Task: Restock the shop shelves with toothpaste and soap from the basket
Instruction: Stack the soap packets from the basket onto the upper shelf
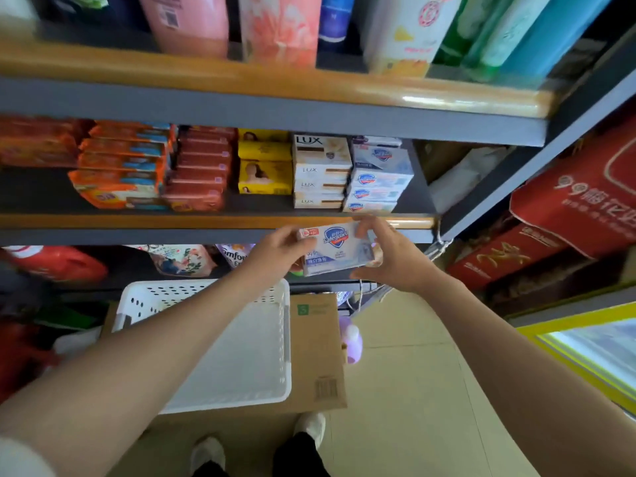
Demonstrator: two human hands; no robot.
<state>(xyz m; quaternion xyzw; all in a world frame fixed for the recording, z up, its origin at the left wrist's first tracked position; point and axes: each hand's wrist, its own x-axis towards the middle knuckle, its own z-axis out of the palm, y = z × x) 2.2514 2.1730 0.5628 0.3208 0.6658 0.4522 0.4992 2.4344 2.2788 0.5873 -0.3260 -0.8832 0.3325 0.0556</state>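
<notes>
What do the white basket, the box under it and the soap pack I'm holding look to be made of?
White basket: looks like moulded plastic, matt, with punched holes in its walls.
Box under it: brown corrugated cardboard by its look, dull, with a printed barcode.
Soap pack, held by the left hand and right hand: printed carton or wrap, slightly glossy; which one cannot be told.

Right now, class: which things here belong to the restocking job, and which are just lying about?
Part of the job:
- soap box, held by left hand and right hand
- matching soap stack on the shelf
- white basket

Lying about:
- cardboard box
- purple bottle
- red cartons
- tall bottles
</notes>
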